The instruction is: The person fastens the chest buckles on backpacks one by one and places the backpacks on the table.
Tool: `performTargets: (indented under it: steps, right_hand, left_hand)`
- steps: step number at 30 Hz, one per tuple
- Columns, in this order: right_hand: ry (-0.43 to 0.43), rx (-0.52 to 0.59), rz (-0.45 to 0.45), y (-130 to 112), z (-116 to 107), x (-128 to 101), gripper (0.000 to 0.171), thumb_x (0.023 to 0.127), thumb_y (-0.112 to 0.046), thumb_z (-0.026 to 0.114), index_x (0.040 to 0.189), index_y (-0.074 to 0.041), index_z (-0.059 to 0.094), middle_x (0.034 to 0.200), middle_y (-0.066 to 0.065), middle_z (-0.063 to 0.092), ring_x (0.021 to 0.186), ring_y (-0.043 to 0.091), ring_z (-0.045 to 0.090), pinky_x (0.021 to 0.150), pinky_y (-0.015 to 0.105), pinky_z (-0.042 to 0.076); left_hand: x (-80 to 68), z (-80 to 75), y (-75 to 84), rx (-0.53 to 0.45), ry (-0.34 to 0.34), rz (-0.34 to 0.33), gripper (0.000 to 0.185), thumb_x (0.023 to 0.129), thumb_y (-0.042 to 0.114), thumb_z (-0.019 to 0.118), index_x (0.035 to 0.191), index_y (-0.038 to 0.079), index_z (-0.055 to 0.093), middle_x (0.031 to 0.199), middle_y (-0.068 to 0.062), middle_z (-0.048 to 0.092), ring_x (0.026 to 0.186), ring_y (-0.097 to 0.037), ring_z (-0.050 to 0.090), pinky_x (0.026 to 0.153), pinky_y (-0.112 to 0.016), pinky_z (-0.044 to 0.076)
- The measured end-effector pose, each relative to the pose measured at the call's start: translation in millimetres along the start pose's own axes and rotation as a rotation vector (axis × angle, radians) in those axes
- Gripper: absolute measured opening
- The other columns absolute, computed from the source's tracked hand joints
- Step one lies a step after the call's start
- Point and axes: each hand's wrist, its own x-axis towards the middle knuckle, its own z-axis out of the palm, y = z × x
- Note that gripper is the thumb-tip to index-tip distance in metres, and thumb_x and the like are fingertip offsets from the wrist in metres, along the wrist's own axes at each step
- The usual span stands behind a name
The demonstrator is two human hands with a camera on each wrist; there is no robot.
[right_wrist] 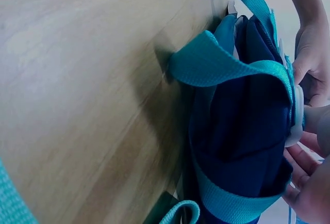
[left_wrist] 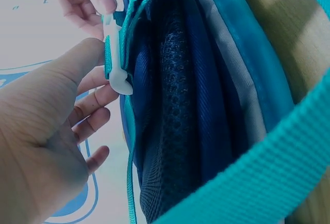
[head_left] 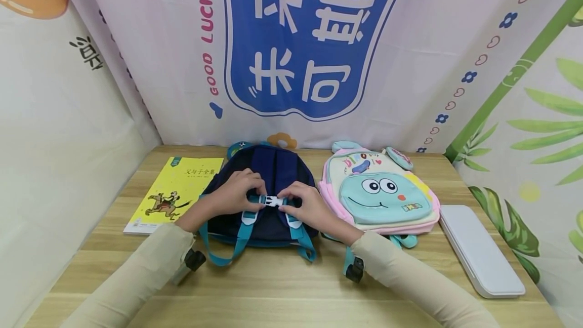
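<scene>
Your left hand (head_left: 239, 189) and right hand (head_left: 306, 205) both pinched the white buckle (head_left: 272, 201) on the chest strap of the navy backpack (head_left: 268, 176), which lay on the wooden table (head_left: 282, 287) between the yellow book (head_left: 175, 192) and the pink backpack (head_left: 380, 191).

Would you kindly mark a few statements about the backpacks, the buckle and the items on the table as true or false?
1. Both hands, left hand and right hand, pinch the white buckle. True.
2. The navy backpack stands upright. False: it lies flat on the table.
3. The yellow book lies to the left of the navy backpack. True.
4. The white case rests on top of the cartoon-face backpack. False: it lies on the table to its right.
</scene>
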Motion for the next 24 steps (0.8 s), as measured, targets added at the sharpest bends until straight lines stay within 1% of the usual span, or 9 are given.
performTargets:
  steps: [3, 6, 10, 12, 15, 19, 24]
  right_hand:
    - [-0.013, -0.055, 0.015, -1.4, -0.3, -0.6, 0.023, 0.086, -0.013, 0.082, 0.108, -0.007, 0.076, 0.098, 0.005, 0.07, 0.09, 0.018, 0.064, 0.082, 0.033, 0.055]
    - [-0.032, -0.182, 0.005, -3.9, -1.5, -1.1, 0.024, 0.089, -0.02, 0.081, 0.109, -0.009, 0.076, 0.097, 0.003, 0.069, 0.091, 0.017, 0.063, 0.083, 0.033, 0.053]
    - [-0.045, -0.383, -0.054, -6.1, -2.7, -1.3, 0.026, 0.091, -0.03, 0.078, 0.11, -0.012, 0.076, 0.099, 0.0, 0.07, 0.093, 0.016, 0.063, 0.085, 0.034, 0.049]
    - [-0.046, -0.455, -0.092, -6.9, -2.5, -1.6, 0.026, 0.092, -0.032, 0.076, 0.11, -0.013, 0.076, 0.099, 0.0, 0.07, 0.093, 0.016, 0.062, 0.086, 0.035, 0.049]
    - [-0.05, -0.531, -0.144, -7.7, -1.3, -2.1, 0.025, 0.094, -0.032, 0.074, 0.11, -0.013, 0.076, 0.1, -0.001, 0.071, 0.092, 0.016, 0.063, 0.089, 0.036, 0.05]
    - [-0.045, -0.565, -0.189, -6.9, 1.2, -2.1, 0.024, 0.095, -0.031, 0.074, 0.11, -0.013, 0.076, 0.101, -0.001, 0.071, 0.094, 0.016, 0.063, 0.091, 0.036, 0.05]
    - [-0.037, -0.542, -0.202, -5.4, 2.5, -1.5, 0.023, 0.094, -0.029, 0.075, 0.11, -0.013, 0.076, 0.102, 0.0, 0.072, 0.094, 0.016, 0.063, 0.093, 0.037, 0.05]
  left_hand:
    - [-0.1, 0.4, 0.8, 0.006, -0.001, -0.005, 0.015, 0.084, 0.025, 0.084, 0.088, 0.023, 0.07, 0.089, 0.006, 0.062, 0.09, -0.015, 0.045, 0.092, -0.051, 0.038]
    - [-0.9, 0.6, 1.3, 0.017, 0.008, -0.003, 0.015, 0.084, 0.025, 0.084, 0.088, 0.023, 0.07, 0.09, 0.006, 0.062, 0.091, -0.015, 0.045, 0.093, -0.052, 0.038]
    - [-2.4, 0.7, 0.9, 0.032, 0.026, 0.011, 0.015, 0.083, 0.025, 0.084, 0.088, 0.023, 0.07, 0.091, 0.005, 0.063, 0.092, -0.015, 0.046, 0.094, -0.052, 0.038]
    - [-2.7, 1.1, 0.5, 0.036, 0.032, 0.014, 0.015, 0.083, 0.025, 0.084, 0.088, 0.023, 0.07, 0.092, 0.005, 0.063, 0.092, -0.015, 0.047, 0.094, -0.052, 0.039]
    - [-2.7, 2.1, -0.5, 0.04, 0.029, 0.01, 0.015, 0.084, 0.026, 0.084, 0.088, 0.022, 0.07, 0.093, 0.005, 0.063, 0.093, -0.015, 0.046, 0.095, -0.052, 0.039]
    - [-3.1, 3.1, -1.2, 0.04, 0.023, 0.012, 0.015, 0.084, 0.027, 0.084, 0.088, 0.022, 0.069, 0.092, 0.006, 0.063, 0.092, -0.015, 0.046, 0.095, -0.052, 0.039]
    - [-3.6, 3.0, -1.4, 0.033, 0.029, 0.032, 0.016, 0.084, 0.025, 0.084, 0.087, 0.022, 0.069, 0.091, 0.006, 0.062, 0.091, -0.015, 0.046, 0.093, -0.054, 0.039]
